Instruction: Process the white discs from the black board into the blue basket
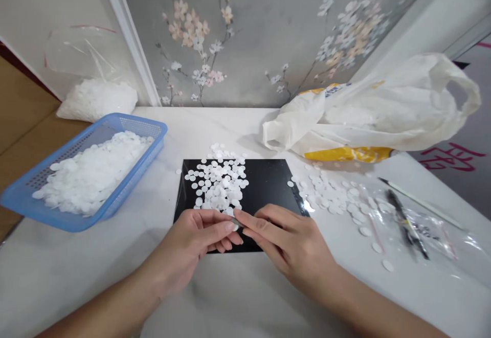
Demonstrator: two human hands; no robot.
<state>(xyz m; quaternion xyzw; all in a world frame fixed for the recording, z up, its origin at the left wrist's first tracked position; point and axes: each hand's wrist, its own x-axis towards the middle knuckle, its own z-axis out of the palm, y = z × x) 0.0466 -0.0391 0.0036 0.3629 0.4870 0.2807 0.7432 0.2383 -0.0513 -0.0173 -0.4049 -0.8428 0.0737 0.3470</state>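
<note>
My left hand [194,238] has its thumb and forefinger closed on a small white disc [235,228], just above the near edge of a black board [268,184]. My right hand [297,241] comes in from the other side, fingers wrapped round a thin grey tool [238,222] whose tip meets the disc. Most of that tool is hidden by my fingers, so its kind cannot be made out. Beyond both hands, a loose heap of white discs [224,187] covers the left part of the board and spills past its far edge.
At left stands a blue basket [132,187] of white discs, with a clear bag [97,100] of white pieces behind it. A white plastic bag [364,113] lies at the back right. More scattered discs [330,192], a black pen [406,223] and clear packets [437,235] lie at right.
</note>
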